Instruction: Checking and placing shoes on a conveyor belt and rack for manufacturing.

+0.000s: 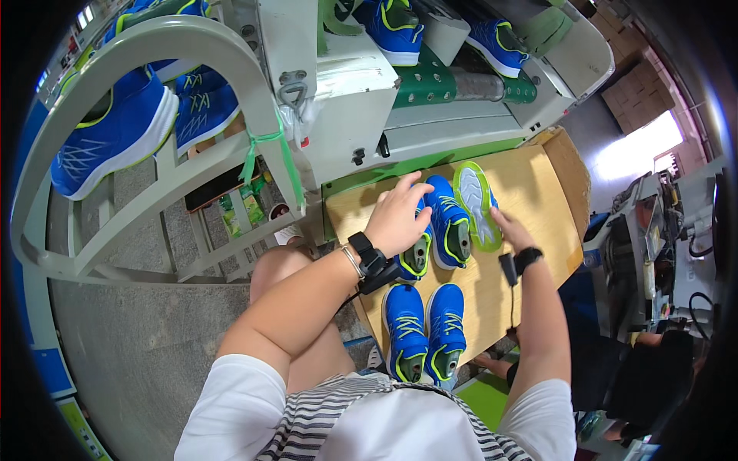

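Note:
On the wooden board in front of me, my left hand (396, 215) hovers over or touches a blue sneaker (416, 257), fingers spread; it partly hides that shoe. Beside it stands another blue sneaker (446, 219) with lime laces and a dark green last inside. My right hand (512, 230) grips a sneaker (477, 203) at its side, tipped so that the grey sole with lime edging faces up. Nearer to me, a pair of blue sneakers stands side by side, the left one (405, 326) and the right one (446, 323), toes pointing away.
A pale machine (346, 123) rises behind the board, with more blue sneakers (396, 31) on its green conveyor (430, 81). At left, a grey metal rack (138, 246) carries several sneakers (115, 138). A cardboard flap (565, 169) edges the board. Another person (653, 376) is at right.

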Motion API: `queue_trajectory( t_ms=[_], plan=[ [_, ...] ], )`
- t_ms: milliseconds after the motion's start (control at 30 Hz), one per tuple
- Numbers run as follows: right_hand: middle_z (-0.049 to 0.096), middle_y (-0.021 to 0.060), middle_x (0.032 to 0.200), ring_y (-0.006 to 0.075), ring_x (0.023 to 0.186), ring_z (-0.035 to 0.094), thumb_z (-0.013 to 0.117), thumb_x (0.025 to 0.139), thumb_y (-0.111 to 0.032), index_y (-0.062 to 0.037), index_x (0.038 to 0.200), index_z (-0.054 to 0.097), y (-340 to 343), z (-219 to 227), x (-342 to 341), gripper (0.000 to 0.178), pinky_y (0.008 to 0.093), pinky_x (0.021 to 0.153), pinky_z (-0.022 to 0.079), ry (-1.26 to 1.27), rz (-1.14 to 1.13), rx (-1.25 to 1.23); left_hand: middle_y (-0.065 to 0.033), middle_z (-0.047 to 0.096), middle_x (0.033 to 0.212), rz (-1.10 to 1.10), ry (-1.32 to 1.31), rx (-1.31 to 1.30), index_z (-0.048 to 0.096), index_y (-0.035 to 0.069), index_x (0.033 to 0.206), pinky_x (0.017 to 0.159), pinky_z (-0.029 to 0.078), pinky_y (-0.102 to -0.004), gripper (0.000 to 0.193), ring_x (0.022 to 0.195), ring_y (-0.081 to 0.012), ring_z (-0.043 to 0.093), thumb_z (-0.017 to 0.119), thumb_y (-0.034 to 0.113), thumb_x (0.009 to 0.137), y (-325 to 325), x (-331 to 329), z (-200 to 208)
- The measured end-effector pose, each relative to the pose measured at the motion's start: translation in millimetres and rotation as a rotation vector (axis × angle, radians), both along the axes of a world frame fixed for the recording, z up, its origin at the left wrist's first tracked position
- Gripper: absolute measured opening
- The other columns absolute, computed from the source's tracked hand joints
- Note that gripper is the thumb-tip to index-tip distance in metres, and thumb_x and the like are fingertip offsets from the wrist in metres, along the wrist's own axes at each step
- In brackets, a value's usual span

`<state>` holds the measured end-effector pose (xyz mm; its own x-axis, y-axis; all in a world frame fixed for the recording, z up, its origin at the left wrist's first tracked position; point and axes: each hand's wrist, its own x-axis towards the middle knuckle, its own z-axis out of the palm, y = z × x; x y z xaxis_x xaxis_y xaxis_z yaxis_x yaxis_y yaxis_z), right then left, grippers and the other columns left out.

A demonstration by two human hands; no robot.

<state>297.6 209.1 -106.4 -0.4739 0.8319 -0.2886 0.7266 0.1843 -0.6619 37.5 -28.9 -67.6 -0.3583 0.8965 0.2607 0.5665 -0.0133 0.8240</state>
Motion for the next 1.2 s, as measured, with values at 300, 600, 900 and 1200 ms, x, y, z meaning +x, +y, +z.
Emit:
queue_trajectory(
  t_ms=[300,600,900,1200],
  plan=[
    [0.055,0.0133,0.105,0.0201,0.093,0.058,0.083,0.074,-0.028,-0.001,0.118,0.041,-80.8,11.0,-12.3,0.067,0.0307,0.076,0.05,0.493,-0.239,-0.095,-0.0185,0.05,0.134,-0.002,0.067,-0.026,0.057,0.008,0.119,0.096,0.044,-0.0449,0.036,0.114,-0.0388,0.054,0.06,0.021,0.086,1.6,4.3,-15.3],
    [0.052,0.024,0.12,0.0405,0.114,0.05,0.077,0.065,-0.007,-0.0024,0.129,0.044,-106.8,17.9,-7.2,0.071,0.0447,0.1,0.04,-0.035,0.1,0.697,-0.012,0.056,0.123,-0.305,0.049,0.016,0.052,0.011,0.127,0.089,0.038,-0.0503,0.051,0.116,-0.0314,0.05,0.065,0.024,0.079,16.5,26.0,-15.8],
    [0.06,0.0239,0.11,0.0416,0.105,0.057,0.073,0.072,-0.011,-0.0022,0.12,0.05,-133.1,20.0,-55.5,0.054,0.0426,0.091,0.045,0.011,0.066,0.565,-0.0161,0.044,0.142,-0.335,0.185,-0.163,0.04,0.011,0.143,0.096,0.038,-0.05,0.076,0.113,-0.0358,0.054,0.069,0.033,0.076,3.6,19.3,-17.8],
    [0.051,0.0242,0.118,0.0413,0.112,0.049,0.068,0.076,-0.007,0.0012,0.123,0.043,-145.4,17.5,-63.2,0.054,0.0431,0.099,0.038,0.09,0.113,0.494,-0.0166,0.044,0.136,-0.316,0.204,-0.285,0.033,0.011,0.146,0.095,0.035,-0.0543,0.09,0.115,-0.0368,0.05,0.075,0.031,0.068,-8.8,19.5,-9.0]
  ],
)
